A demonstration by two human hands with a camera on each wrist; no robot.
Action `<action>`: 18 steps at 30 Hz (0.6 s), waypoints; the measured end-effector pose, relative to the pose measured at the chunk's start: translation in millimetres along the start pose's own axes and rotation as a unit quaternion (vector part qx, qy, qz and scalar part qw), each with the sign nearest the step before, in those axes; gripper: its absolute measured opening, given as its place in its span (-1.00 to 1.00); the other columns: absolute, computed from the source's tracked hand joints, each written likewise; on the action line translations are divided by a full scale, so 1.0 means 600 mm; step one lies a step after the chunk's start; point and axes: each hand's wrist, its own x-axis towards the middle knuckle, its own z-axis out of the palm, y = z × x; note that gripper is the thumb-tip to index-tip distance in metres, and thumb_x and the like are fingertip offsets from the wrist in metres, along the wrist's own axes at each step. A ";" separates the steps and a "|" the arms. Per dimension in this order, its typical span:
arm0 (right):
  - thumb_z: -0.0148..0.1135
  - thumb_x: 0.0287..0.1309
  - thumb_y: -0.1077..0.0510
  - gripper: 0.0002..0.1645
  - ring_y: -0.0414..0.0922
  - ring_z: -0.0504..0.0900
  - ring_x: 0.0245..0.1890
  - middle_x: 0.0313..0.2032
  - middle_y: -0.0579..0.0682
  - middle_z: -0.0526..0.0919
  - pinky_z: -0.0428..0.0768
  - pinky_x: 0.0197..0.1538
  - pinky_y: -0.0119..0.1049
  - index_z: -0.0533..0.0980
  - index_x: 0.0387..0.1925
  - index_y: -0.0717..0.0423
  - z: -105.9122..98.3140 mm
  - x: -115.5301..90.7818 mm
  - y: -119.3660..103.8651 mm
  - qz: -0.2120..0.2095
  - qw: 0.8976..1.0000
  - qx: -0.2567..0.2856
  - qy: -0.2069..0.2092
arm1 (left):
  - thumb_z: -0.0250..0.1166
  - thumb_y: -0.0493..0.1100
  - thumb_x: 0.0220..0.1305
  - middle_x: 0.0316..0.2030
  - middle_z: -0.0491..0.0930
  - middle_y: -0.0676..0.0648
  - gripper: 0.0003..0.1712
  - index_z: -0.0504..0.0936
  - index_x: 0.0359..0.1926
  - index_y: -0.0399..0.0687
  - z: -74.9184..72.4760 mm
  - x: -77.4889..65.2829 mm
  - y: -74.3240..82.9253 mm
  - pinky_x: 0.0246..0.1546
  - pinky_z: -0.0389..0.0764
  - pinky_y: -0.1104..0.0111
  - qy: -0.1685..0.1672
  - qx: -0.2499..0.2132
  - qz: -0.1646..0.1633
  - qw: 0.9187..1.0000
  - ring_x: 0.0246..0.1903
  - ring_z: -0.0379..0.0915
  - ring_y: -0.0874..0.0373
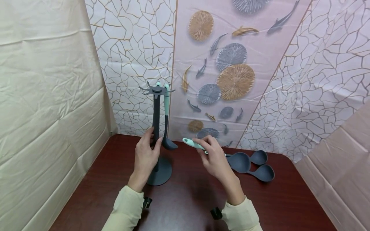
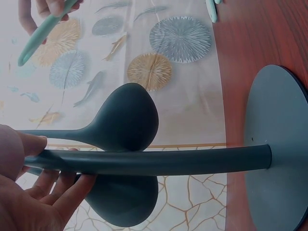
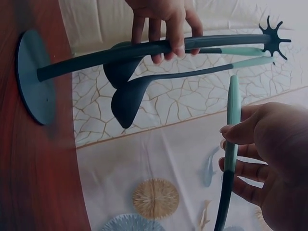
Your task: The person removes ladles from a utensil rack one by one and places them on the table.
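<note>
My left hand (image 1: 146, 154) grips the pole of a dark utensil stand (image 1: 160, 176), below its hooked top. A ladle (image 1: 166, 106) with a mint handle hangs on the stand's right; the right wrist view shows a second ladle (image 3: 118, 72) behind the pole. My right hand (image 1: 215, 157) pinches the mint handle (image 1: 192, 143) of a dark utensil, held tilted right of the stand with the handle's end towards it. A large round bowl (image 1: 239, 162) lines up beyond this hand and appears to belong to it; the hand covers the joining part.
Two dark utensil heads, one upper (image 1: 258, 157) and one lower (image 1: 263, 173), lie on the brown table (image 1: 185, 199) at the right. Mint handles (image 2: 211, 9) lie there too. Patterned cloth (image 1: 130, 41) hangs behind and at the sides.
</note>
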 end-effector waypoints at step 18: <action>0.42 0.34 0.33 -0.49 -0.11 0.47 -0.17 -0.09 -0.04 0.58 0.51 -0.21 -0.15 0.66 0.27 -0.04 -0.005 -0.028 0.028 0.024 0.997 -0.045 -0.057 | 0.40 -0.20 0.47 -0.09 0.66 -0.18 -0.49 0.54 0.36 -0.10 -0.002 0.000 0.002 -0.18 0.74 0.12 0.000 -0.002 -0.003 1.000 -0.16 0.68 -0.03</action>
